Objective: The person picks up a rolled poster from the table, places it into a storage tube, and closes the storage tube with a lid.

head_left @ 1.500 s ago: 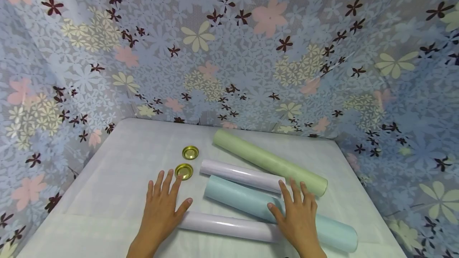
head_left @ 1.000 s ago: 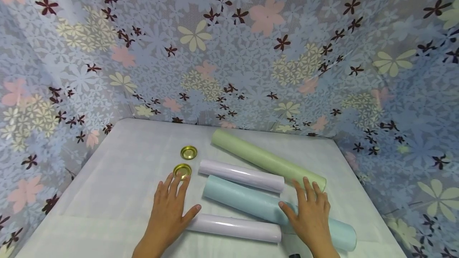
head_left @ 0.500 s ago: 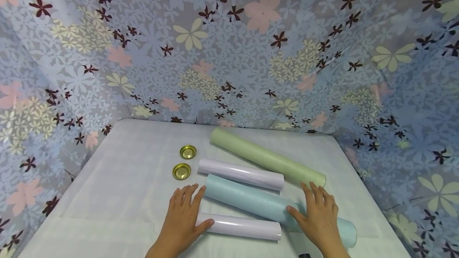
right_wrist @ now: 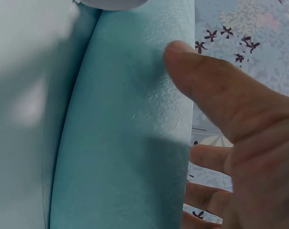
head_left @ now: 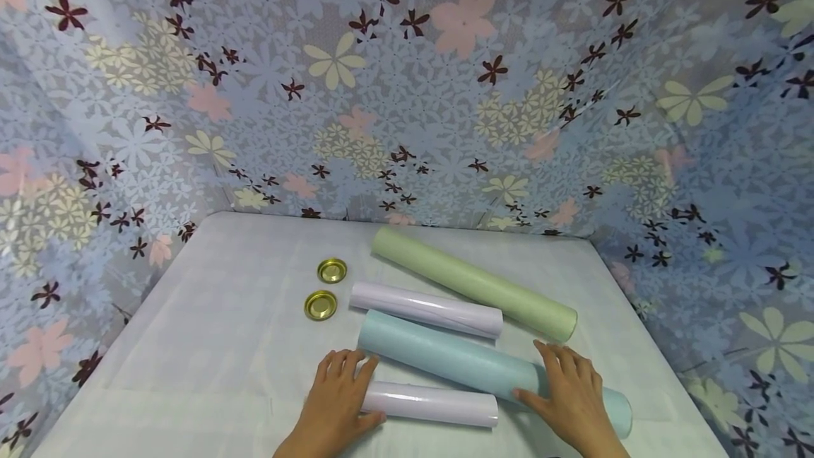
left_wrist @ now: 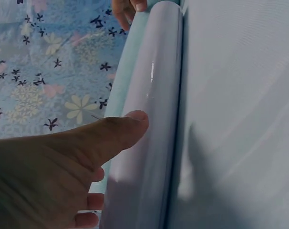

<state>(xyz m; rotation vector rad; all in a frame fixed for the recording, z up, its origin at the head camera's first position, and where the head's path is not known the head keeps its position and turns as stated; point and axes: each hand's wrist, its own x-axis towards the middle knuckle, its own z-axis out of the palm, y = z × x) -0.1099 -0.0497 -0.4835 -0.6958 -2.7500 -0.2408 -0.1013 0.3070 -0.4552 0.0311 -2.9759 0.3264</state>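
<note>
My left hand is over the left end of the front pale lavender roll, fingers on its far side. In the left wrist view the thumb lies extended over that roll; whether it touches is unclear. My right hand spans the right part of a longer light blue roll, its thumb toward the near side. The right wrist view has that thumb straight above the blue surface, with relaxed fingers beyond the far edge. Neither hand visibly closes round a roll.
Behind the blue roll lie a second lavender roll and a green roll. Two small gold round dishes sit left of them. Everything rests on a white-covered table, enclosed by a floral curtain.
Both hands have moved right and nearer the person. The left hand went from beside the gold dishes to the front lavender roll's end; the right slid along the blue roll. The rolls stayed put.
</note>
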